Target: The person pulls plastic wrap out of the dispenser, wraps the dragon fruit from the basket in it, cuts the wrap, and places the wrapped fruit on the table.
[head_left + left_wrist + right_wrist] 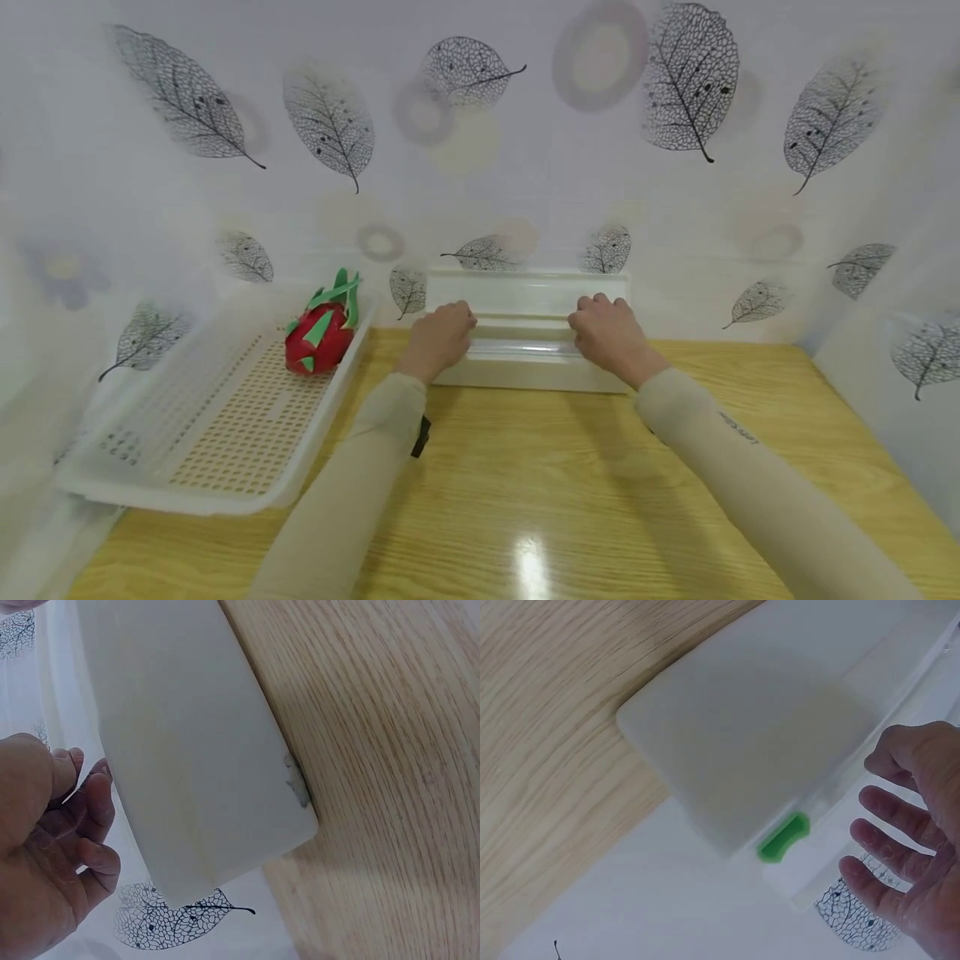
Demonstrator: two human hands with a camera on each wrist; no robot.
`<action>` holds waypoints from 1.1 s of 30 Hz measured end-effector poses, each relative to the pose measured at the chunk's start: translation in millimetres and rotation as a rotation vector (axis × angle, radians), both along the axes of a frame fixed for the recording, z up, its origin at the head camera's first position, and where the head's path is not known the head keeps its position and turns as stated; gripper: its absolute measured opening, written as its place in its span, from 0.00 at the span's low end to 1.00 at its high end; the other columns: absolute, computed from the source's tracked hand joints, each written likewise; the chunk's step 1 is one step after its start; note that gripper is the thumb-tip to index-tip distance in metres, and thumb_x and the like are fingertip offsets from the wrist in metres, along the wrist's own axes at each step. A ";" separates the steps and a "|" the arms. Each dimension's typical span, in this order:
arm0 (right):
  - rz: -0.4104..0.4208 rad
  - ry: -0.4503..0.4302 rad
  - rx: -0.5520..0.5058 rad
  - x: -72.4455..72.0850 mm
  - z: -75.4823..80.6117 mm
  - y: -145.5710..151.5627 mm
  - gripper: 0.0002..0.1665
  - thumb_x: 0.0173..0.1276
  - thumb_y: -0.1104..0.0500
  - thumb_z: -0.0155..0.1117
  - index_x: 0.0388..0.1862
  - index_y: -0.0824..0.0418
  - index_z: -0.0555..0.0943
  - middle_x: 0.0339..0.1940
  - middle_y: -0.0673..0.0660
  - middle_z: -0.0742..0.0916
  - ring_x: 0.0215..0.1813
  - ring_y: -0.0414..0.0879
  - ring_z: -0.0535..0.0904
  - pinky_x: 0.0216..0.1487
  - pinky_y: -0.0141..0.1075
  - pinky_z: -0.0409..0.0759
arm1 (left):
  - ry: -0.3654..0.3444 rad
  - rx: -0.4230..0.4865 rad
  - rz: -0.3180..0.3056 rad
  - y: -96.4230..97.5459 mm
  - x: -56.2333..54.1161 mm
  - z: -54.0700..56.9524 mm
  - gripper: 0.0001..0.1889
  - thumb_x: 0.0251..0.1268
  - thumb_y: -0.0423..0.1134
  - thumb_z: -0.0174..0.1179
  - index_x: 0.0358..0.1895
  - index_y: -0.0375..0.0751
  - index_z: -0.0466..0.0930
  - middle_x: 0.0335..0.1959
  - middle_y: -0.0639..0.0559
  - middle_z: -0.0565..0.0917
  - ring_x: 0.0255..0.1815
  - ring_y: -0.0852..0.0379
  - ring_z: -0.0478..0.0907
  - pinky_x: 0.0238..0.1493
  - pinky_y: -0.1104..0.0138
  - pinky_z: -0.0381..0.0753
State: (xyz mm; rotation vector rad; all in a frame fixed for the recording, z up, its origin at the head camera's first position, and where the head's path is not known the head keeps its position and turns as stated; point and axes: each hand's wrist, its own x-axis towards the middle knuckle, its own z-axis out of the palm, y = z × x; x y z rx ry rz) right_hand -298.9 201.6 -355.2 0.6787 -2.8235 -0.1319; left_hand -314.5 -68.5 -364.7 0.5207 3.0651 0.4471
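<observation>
A long white box [525, 377], which looks like a cling film dispenser, stands at the back of the table with its lid [525, 292] raised against the wall. A shiny strip of clear cling film [517, 345] shows along its front edge. My left hand [441, 335] is at the box's left part, thumb and forefinger pinching the film's edge. At the right part, my right hand [609, 335] pinches it likewise, its other fingers [889, 847] loosely bent. The film itself is hard to make out in the wrist views. A green piece [784, 837] sits at the box's right end.
On the left stands a white perforated basket [187, 498] holding a red dragon fruit [318, 340] with green leaves. A leaf-patterned sheet [525, 183] covers the wall behind the wooden table [517, 475].
</observation>
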 end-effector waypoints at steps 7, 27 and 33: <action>-0.005 -0.006 -0.008 3.2 2.9 9.5 0.08 0.68 0.65 0.59 0.29 0.62 0.82 0.28 0.57 0.80 0.31 0.53 0.72 0.33 0.47 0.73 | -0.001 0.014 0.000 -2.5 -0.5 0.1 0.12 0.81 0.39 0.48 0.54 0.35 0.77 0.48 0.43 0.86 0.39 0.50 0.84 0.35 0.63 0.86; -0.022 -0.253 -0.330 3.7 -3.2 22.7 0.06 0.73 0.67 0.55 0.33 0.62 0.75 0.22 0.55 0.78 0.23 0.45 0.67 0.27 0.36 0.66 | -0.037 0.159 -0.095 -13.9 2.6 -1.8 0.14 0.81 0.40 0.50 0.54 0.31 0.76 0.44 0.39 0.86 0.41 0.47 0.84 0.49 0.58 0.86; 0.001 -0.228 -0.282 7.0 -2.9 26.2 0.10 0.75 0.67 0.53 0.31 0.60 0.70 0.19 0.53 0.73 0.21 0.44 0.63 0.25 0.35 0.62 | 0.018 0.111 -0.141 -19.0 5.5 1.6 0.12 0.73 0.32 0.57 0.53 0.30 0.82 0.45 0.39 0.87 0.46 0.47 0.84 0.54 0.57 0.85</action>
